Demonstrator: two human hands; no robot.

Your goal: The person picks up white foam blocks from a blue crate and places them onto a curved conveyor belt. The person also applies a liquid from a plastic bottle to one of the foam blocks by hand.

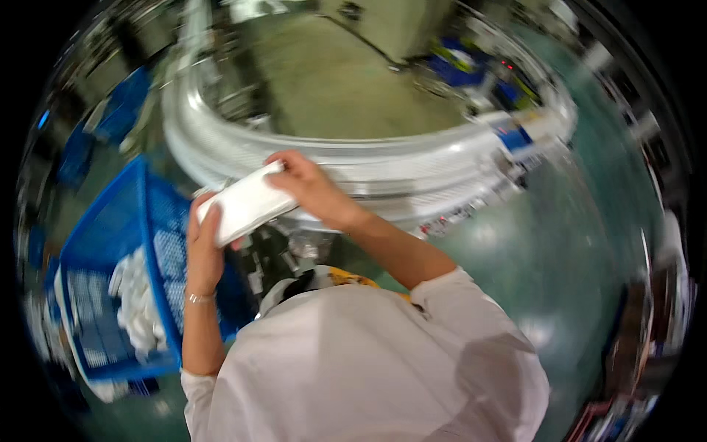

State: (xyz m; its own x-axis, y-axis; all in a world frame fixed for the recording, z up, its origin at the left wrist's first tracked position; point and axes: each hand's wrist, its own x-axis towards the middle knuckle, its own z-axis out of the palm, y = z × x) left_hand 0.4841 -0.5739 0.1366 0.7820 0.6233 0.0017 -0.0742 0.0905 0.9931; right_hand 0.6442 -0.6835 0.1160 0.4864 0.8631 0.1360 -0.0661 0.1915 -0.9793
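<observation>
Both hands hold a flat white oblong bundle, tilted up toward the right. It looks layered at its lower edge, but blur hides whether it is cloth or something else. My left hand grips its left end, the thumb lying on top. At the upper right corner my right hand is closed on it, thumb on the upper face and fingers around the far edge. Beneath the hands runs the near rim of a curved, pale conveyor track.
A blue plastic basket stands at my left with several white rounded pieces inside. More blue crates are at the far left. Beyond the track are a large pale cabinet and a blue-and-yellow heap. Green floor extends to the right.
</observation>
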